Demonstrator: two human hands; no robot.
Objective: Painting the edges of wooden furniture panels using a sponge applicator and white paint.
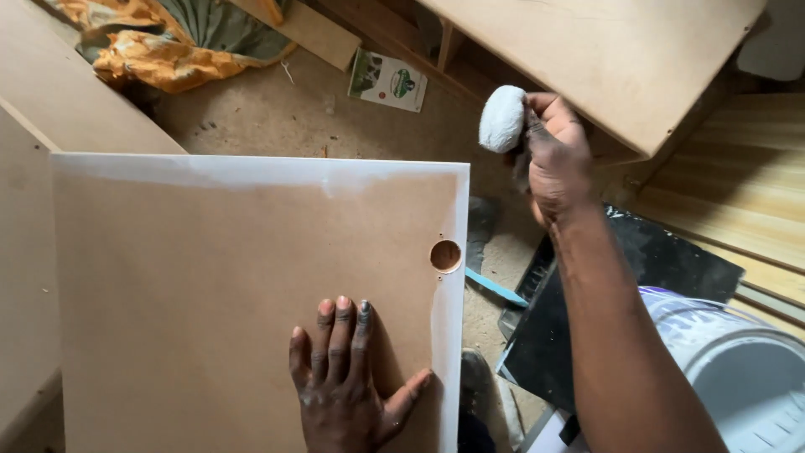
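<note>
I see my left hand pressed flat, fingers spread, on the brown board with white-coated edges; my right hand grips a white paint-soaked pad above the floor, beyond the board's corner.

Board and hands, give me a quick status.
Left hand flat on the board, fingers spread. Right hand raised off it, gripping a white pad. Board edges painted white; paint bucket at right.

A small rectangular green-and-white printed card or packet lies flat on the dusty floor at upper centre. A white plastic bucket with purple markings stands at lower right.
</note>
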